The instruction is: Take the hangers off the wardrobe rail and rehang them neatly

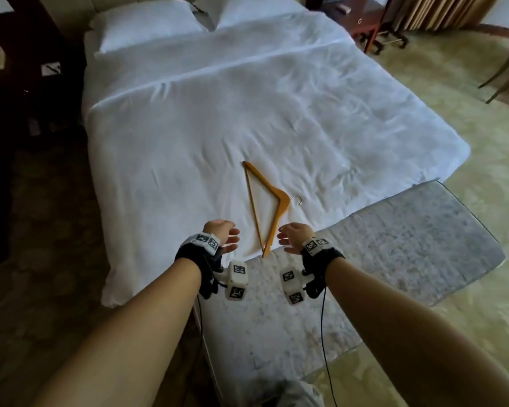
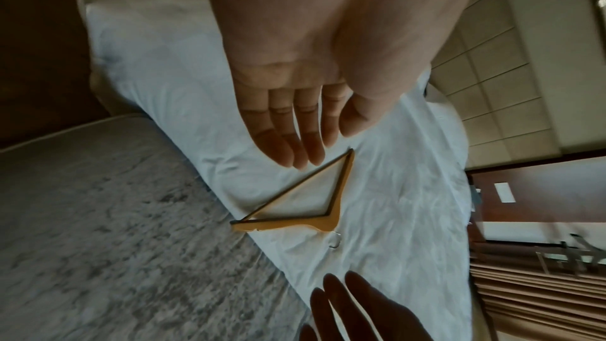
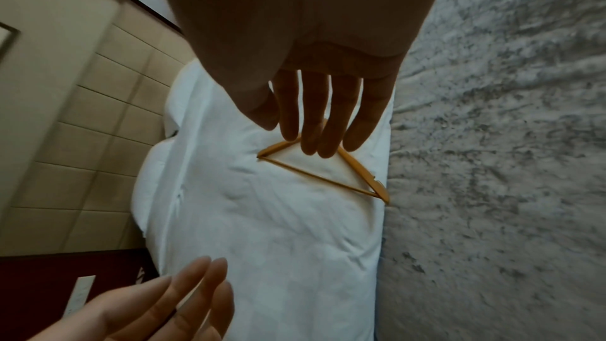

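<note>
A wooden hanger (image 1: 269, 201) with a metal hook (image 1: 296, 198) lies flat on the white duvet (image 1: 218, 127), near the foot of the bed. My left hand (image 1: 228, 237) hovers just left of the hanger's near tip, fingers straight and empty. My right hand (image 1: 288, 237) hovers just right of that tip, also straight-fingered and empty. The left wrist view shows the left hand (image 2: 295, 139) above the hanger (image 2: 295, 206), apart from it. In the right wrist view the right hand (image 3: 321, 128) hangs over the hanger (image 3: 328, 175). No wardrobe rail is in view.
A grey bed runner (image 1: 379, 254) covers the foot of the bed below the hanger. Two pillows (image 1: 147, 24) lie at the head. Dark furniture (image 1: 27, 83) stands left of the bed, a red side table (image 1: 362, 22) and chair legs (image 1: 506, 74) at the right on pale carpet.
</note>
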